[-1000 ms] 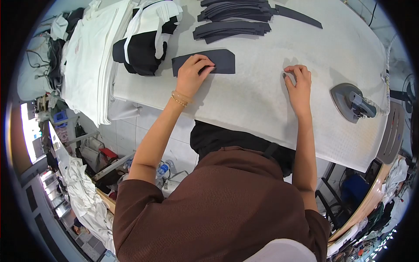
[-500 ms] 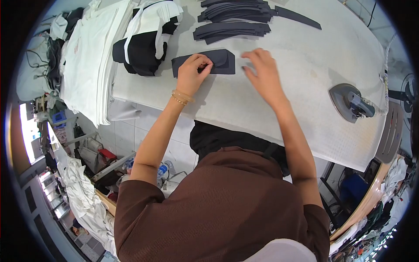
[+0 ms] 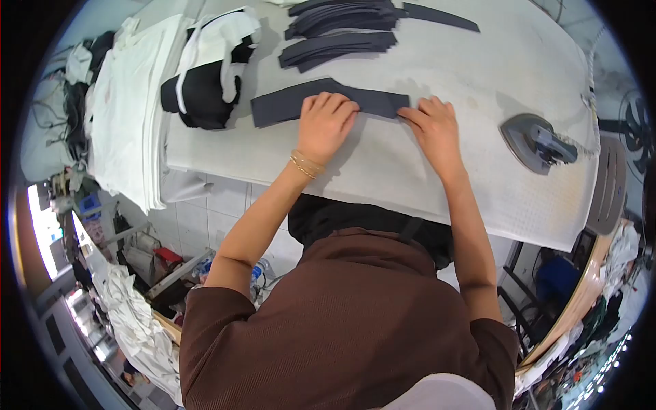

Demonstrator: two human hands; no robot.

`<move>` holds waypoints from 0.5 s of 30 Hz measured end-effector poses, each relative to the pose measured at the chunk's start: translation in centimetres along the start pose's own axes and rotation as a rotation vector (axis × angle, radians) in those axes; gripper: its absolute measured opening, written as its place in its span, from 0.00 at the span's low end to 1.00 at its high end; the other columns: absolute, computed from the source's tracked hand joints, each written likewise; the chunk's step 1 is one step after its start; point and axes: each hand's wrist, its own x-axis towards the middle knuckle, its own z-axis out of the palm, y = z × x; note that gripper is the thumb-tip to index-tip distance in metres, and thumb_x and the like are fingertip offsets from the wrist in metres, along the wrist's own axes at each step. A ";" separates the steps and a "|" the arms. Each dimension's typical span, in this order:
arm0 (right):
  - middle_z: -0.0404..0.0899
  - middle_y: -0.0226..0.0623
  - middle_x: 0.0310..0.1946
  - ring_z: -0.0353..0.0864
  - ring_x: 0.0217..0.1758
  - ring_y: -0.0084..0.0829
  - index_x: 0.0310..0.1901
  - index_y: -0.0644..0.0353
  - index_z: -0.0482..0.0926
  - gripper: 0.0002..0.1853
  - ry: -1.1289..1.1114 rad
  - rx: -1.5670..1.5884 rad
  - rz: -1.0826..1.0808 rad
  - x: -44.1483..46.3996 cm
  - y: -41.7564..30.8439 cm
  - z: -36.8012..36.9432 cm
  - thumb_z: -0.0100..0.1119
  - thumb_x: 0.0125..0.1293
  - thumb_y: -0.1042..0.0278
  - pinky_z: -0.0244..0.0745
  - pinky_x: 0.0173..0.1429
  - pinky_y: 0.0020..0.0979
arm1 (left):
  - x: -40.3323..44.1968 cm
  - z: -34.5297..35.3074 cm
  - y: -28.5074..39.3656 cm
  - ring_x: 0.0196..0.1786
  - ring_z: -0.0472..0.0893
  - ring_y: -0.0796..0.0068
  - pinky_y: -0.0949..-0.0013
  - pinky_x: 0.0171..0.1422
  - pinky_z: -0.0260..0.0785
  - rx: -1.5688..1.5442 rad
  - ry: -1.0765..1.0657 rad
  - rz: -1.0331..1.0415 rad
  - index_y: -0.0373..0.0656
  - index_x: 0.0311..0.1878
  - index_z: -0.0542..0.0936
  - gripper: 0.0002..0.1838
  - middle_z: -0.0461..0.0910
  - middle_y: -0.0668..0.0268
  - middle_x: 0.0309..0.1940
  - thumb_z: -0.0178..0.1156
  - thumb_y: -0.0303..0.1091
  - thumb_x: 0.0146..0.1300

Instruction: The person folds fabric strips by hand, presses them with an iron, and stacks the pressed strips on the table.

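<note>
From where I stand, the dark grey cloth (image 3: 279,105) lies flat on the table (image 3: 482,195), running out to either side of the left hand (image 3: 326,130), which presses on its middle with bent fingers; whether those grip it, I can't tell. The right hand (image 3: 436,128) pinches the cloth's right-hand end between thumb and finger. Beyond are two piles of grey strips (image 3: 338,49) (too overlapped to count singly) and one loose strip (image 3: 443,17). I count one iron (image 3: 536,143), one black-and-white bundle (image 3: 201,96) and one white stack (image 3: 130,116).
</note>
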 end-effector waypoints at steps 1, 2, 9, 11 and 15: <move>0.71 0.26 0.26 0.73 0.36 0.29 0.36 0.49 0.86 0.06 -0.001 -0.014 0.017 -1.7 0.9 -1.2 0.67 0.55 0.72 0.62 0.42 0.34 | 0.5 0.8 1.3 0.46 0.78 0.69 0.63 0.53 0.65 -0.040 -0.009 0.033 0.49 0.39 0.82 0.08 0.80 0.73 0.38 0.67 0.30 0.55; 0.69 0.27 0.25 0.71 0.35 0.29 0.36 0.49 0.86 0.07 0.006 -0.051 0.076 -3.6 1.8 -2.3 0.67 0.55 0.72 0.61 0.41 0.34 | 0.8 1.7 2.7 0.46 0.78 0.70 0.63 0.54 0.65 -0.072 -0.020 0.053 0.50 0.38 0.82 0.07 0.79 0.73 0.39 0.67 0.30 0.56; 0.66 0.27 0.23 0.69 0.32 0.29 0.37 0.50 0.88 0.08 0.052 -0.150 0.335 -12.4 4.5 -6.1 0.68 0.56 0.74 0.60 0.38 0.32 | 2.2 5.9 8.7 0.46 0.78 0.71 0.62 0.57 0.64 -0.248 -0.134 0.189 0.49 0.38 0.80 0.07 0.79 0.74 0.39 0.68 0.30 0.57; 0.67 0.27 0.23 0.69 0.32 0.29 0.37 0.50 0.88 0.08 0.056 -0.136 0.380 -13.0 4.6 -6.4 0.68 0.56 0.74 0.60 0.38 0.32 | 2.4 5.9 9.1 0.46 0.78 0.71 0.61 0.58 0.63 -0.271 -0.167 0.198 0.49 0.38 0.80 0.08 0.79 0.74 0.39 0.68 0.30 0.57; 0.71 0.27 0.25 0.70 0.34 0.28 0.37 0.52 0.87 0.06 0.104 0.099 0.574 -12.6 4.9 -6.0 0.68 0.58 0.74 0.60 0.42 0.32 | 3.1 5.7 8.6 0.46 0.77 0.72 0.62 0.58 0.59 -0.308 -0.190 0.084 0.50 0.40 0.82 0.09 0.78 0.74 0.40 0.69 0.32 0.56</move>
